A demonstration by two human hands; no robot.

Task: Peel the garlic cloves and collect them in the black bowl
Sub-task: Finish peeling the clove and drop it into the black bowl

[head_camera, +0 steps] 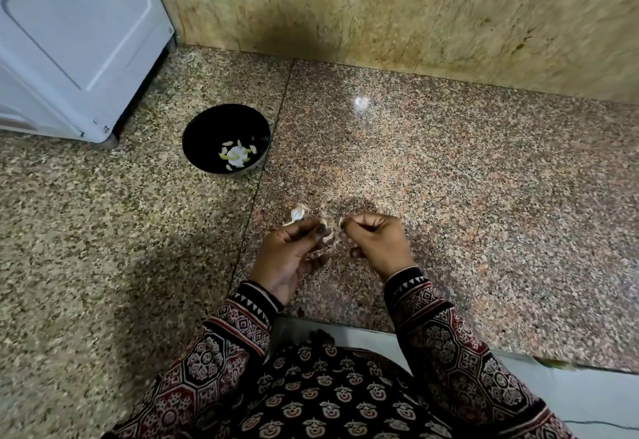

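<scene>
Head view: 2 hands meet low in the middle of the frame, above a speckled granite counter. The left hand lies palm-up with its fingers curled, and its dark-nailed thumb presses down on a garlic clove held between the 2 hands. The right hand faces it, knuckles up and fingers curled tight, with its fingertips pinching the same clove or the pale skin on it. Blur hides which. The 2 hands almost touch at the fingertips.

Just beyond the left hand, a papery garlic scrap lies on the counter, white with a thin tail.

The black bowl stands on the counter farther back and to the left, well apart from the hands. A small heap of peeled cloves, pale yellow and white, lies in its bottom toward the near right side.

A white appliance fills the upper left corner, its foot near the bowl. A mottled tan stone wall runs along the back of the counter. Both arms wear patterned sleeves in black, dark red and cream.
</scene>
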